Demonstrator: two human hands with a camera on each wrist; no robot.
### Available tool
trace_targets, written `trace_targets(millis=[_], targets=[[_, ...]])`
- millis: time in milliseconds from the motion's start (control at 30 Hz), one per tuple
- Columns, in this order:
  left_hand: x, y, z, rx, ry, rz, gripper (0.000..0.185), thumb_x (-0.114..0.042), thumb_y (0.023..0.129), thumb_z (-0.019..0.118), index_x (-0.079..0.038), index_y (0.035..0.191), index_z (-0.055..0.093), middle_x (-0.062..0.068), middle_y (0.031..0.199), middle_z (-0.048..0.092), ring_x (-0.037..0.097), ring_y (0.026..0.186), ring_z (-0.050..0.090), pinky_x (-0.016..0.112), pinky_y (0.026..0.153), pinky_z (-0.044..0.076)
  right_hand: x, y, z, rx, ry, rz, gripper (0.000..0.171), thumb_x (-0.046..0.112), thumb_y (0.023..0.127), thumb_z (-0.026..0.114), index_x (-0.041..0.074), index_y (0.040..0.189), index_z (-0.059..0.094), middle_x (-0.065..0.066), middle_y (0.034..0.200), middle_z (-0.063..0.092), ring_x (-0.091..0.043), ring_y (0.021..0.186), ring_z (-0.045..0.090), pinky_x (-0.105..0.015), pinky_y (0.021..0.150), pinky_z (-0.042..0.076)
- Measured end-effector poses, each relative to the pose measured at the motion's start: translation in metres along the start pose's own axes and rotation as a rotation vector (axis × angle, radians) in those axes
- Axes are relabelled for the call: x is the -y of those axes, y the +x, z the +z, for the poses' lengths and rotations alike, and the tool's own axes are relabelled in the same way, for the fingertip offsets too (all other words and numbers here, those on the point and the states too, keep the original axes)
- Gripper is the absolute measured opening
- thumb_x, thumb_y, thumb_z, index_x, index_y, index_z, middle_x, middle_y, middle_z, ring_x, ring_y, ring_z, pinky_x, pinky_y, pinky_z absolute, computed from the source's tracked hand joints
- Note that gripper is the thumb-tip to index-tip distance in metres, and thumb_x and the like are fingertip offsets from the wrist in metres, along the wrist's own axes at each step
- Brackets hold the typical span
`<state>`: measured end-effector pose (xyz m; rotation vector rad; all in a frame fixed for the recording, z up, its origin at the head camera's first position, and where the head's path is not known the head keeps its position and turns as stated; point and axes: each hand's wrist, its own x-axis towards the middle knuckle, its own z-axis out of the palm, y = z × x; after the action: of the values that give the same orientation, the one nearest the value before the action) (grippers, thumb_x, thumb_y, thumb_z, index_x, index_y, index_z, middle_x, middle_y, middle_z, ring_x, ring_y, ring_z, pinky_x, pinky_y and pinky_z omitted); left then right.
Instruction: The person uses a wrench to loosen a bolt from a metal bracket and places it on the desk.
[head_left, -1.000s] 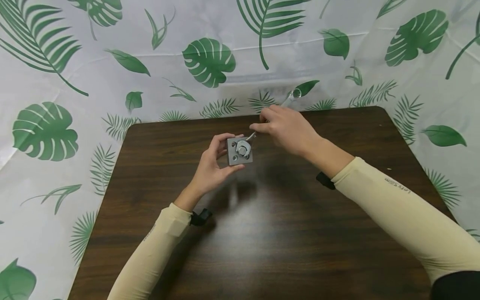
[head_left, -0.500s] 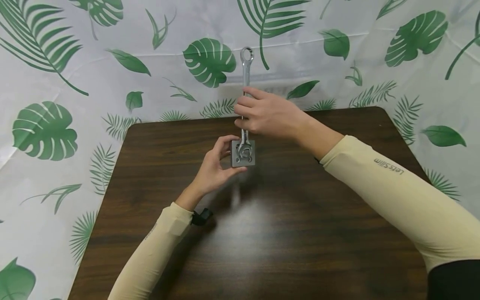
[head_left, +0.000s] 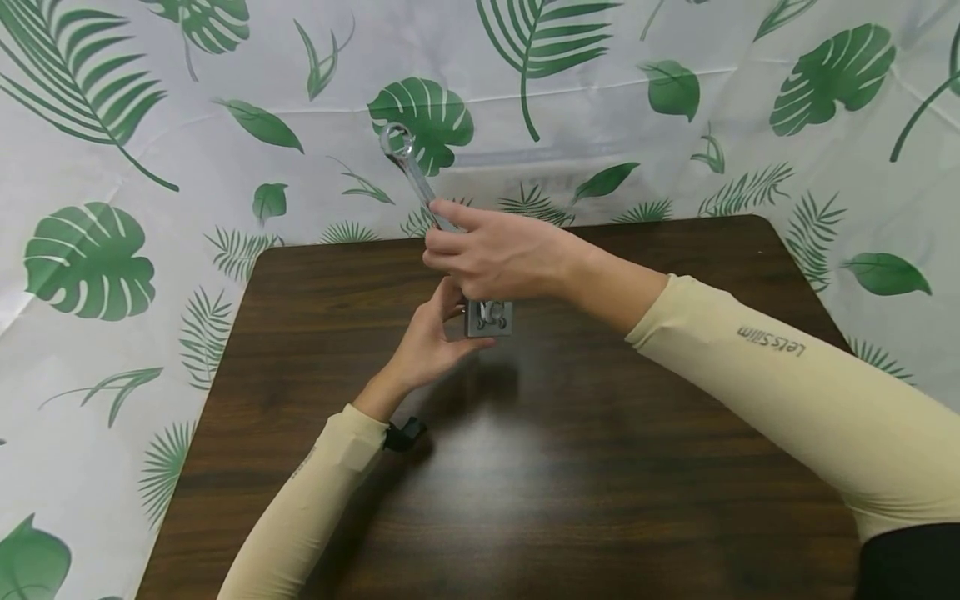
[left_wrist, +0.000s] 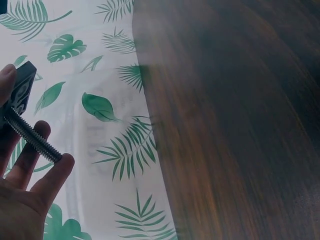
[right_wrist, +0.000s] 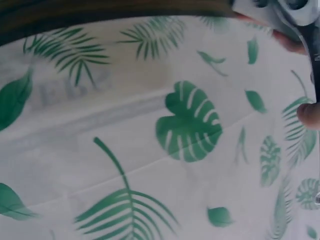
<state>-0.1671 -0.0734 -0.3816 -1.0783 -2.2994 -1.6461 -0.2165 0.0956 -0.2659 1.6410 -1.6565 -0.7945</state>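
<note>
My left hand (head_left: 427, 343) holds a grey square metal block (head_left: 506, 320) with holes, gripping its edges between thumb and fingers above the table. A threaded bolt (left_wrist: 34, 136) sticks out of the block's back in the left wrist view, its end at a fingertip. My right hand (head_left: 517, 254) grips a combination wrench (head_left: 417, 179) by the shank, its ring end pointing up and left. The right hand hides the wrench's lower end and the block's upper part. At the right wrist view's upper right corner, the wrench's open end (right_wrist: 306, 29) lies close against the block's face.
A dark wood-grain table (head_left: 525, 467) lies below both hands. Behind it hangs a white cloth (head_left: 585, 108) printed with green leaves, which also shows beside the table. Black straps with small devices (head_left: 405, 434) sit at the wrists.
My right hand has swung the wrench counterclockwise, its ring end going from upper right through upright to upper left. The left hand keeps holding the block almost in place.
</note>
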Motion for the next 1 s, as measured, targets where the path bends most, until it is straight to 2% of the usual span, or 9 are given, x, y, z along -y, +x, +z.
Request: trace_targets(millis=[233,367,467,600,733,800,900,1000], targets=[[0.0,-0.001,0.0,-0.004,0.015,0.007,0.076,0.01,0.074,0.081,0.007,0.137,0.038,0.024,0.131,0.056,0.036,0.119,0.057,0.048,0.097,0.048,0.004,0.004,-0.017,0.047,-0.085,-0.032,0.02,0.006,0.091,0.067,0.01,0.073,0.075,-0.007,0.11,0.062,-0.025,0.107,0.045,-0.047,0.11,0.025],[0.002,0.0,0.0,-0.01,-0.011,0.03,0.073,0.01,0.073,0.081,0.007,0.134,0.04,0.024,0.127,0.06,0.035,0.117,0.059,0.05,0.095,0.048,-0.002,-0.003,-0.024,0.021,-0.088,0.025,0.024,-0.001,0.092,0.06,0.007,0.074,0.074,-0.008,0.104,0.062,-0.026,0.103,0.047,-0.048,0.111,0.024],[0.002,0.0,0.0,-0.014,-0.019,0.028,0.07,0.011,0.074,0.08,0.007,0.132,0.041,0.023,0.12,0.063,0.032,0.112,0.061,0.051,0.093,0.049,-0.007,-0.011,-0.028,-0.005,-0.062,0.095,0.025,-0.006,0.094,0.053,0.002,0.08,0.072,-0.01,0.1,0.061,-0.027,0.101,0.049,-0.047,0.114,0.022],[0.003,-0.001,0.0,-0.018,-0.015,0.013,0.07,0.011,0.074,0.08,0.007,0.131,0.042,0.022,0.12,0.064,0.029,0.11,0.063,0.05,0.092,0.05,-0.01,-0.027,-0.03,-0.046,0.033,0.201,0.022,-0.01,0.094,0.051,-0.001,0.089,0.07,-0.012,0.095,0.06,-0.029,0.095,0.054,-0.047,0.11,0.032],[0.003,0.0,0.0,-0.03,-0.03,0.007,0.069,0.012,0.073,0.081,0.007,0.13,0.042,0.023,0.124,0.062,0.03,0.111,0.062,0.049,0.092,0.05,-0.006,-0.048,-0.028,-0.071,0.142,0.289,0.015,-0.006,0.096,0.055,-0.001,0.101,0.069,-0.015,0.096,0.058,-0.031,0.087,0.056,-0.045,0.091,0.047],[0.003,0.0,0.0,-0.039,-0.031,-0.004,0.069,0.011,0.073,0.081,0.007,0.13,0.042,0.023,0.126,0.061,0.032,0.11,0.062,0.049,0.093,0.05,-0.001,-0.06,-0.026,-0.059,0.203,0.331,0.02,-0.004,0.095,0.06,0.0,0.112,0.068,-0.015,0.1,0.058,-0.031,0.086,0.055,-0.043,0.08,0.049],[0.002,0.0,0.0,-0.05,-0.023,-0.029,0.07,0.01,0.073,0.082,0.007,0.13,0.042,0.023,0.122,0.062,0.034,0.108,0.063,0.049,0.094,0.049,0.011,-0.077,-0.021,-0.061,0.383,0.432,0.035,-0.007,0.09,0.065,0.003,0.124,0.065,-0.015,0.101,0.057,-0.03,0.083,0.054,-0.04,0.065,0.048],[0.003,0.0,-0.001,-0.048,-0.016,-0.043,0.071,0.011,0.073,0.081,0.006,0.131,0.041,0.023,0.121,0.063,0.033,0.109,0.063,0.05,0.094,0.049,0.027,-0.094,-0.014,-0.066,0.594,0.571,0.043,-0.008,0.088,0.065,0.007,0.128,0.064,-0.01,0.094,0.054,-0.024,0.075,0.051,-0.036,0.054,0.045]])
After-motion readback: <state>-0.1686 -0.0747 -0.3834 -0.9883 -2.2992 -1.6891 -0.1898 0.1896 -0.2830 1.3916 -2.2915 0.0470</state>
